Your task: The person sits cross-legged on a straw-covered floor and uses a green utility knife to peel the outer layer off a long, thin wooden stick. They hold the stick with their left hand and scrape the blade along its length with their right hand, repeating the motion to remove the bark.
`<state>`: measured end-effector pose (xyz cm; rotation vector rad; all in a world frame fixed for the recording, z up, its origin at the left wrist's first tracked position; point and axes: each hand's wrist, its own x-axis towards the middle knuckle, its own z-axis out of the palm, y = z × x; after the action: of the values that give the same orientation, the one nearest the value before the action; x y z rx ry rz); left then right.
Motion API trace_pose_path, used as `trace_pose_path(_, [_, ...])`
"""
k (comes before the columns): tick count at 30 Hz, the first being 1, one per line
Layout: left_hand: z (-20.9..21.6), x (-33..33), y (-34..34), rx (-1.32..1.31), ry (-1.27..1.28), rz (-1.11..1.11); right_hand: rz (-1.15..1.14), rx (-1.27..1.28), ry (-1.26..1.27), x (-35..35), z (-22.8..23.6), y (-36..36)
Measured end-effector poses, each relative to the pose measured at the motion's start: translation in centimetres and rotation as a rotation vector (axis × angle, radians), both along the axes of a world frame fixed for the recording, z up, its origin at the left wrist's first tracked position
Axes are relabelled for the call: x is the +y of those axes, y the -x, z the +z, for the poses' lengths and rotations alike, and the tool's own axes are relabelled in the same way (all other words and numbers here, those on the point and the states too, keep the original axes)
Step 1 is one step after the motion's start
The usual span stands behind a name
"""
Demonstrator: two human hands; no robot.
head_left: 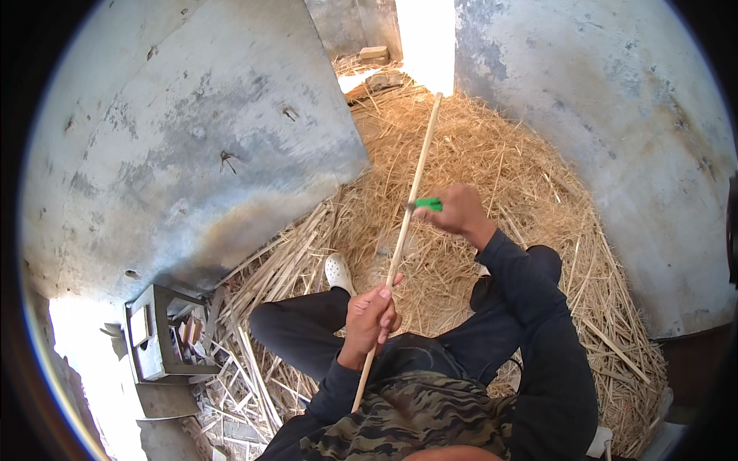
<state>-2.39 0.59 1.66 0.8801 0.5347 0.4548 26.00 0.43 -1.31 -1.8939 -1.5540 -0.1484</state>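
Note:
A long pale stick (419, 170), like a split bamboo or wooden strip, slants from my lap up and away toward the bright gap. My left hand (370, 319) is closed around its lower part, close to my belly. Farther up, my right hand (460, 209) grips a tool with a green handle (429, 203). The tool's small dark end (410, 206) meets the stick or lies right against it; whether it is a blade I cannot make out.
Straw-like shavings (538, 184) cover the floor, with long split strips (284, 246) heaped at left. A small open box (165, 338) holding odds and ends stands lower left. Worn grey panels (184, 138) rise on both sides. My white clog (338, 272) rests among the shavings.

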Motion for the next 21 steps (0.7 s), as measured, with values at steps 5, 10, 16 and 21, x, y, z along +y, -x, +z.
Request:
trace_pose_path(5, [0.0, -0.2, -0.8, -0.002, -0.005, 0.001, 0.006, 0.014, 0.052, 0.1, -1.2, -1.6])
trace_pose_path(10, [-0.1, 0.5, -0.7, -0.004, 0.066, 0.026, 0.161, -0.028, -0.047, -0.7, -0.8, 2.9])
trace_pose_path(16, [-1.3, 1.1, -1.0, -0.048, 0.198, 0.027, 0.099, 0.047, 0.099, 0.0, -3.4, 1.9])
trace_pose_path(21, [-2.0, 1.1, -0.4, -0.045, 0.257, 0.010, 0.018, -0.085, 0.067, 1.2, -3.9, 0.9])
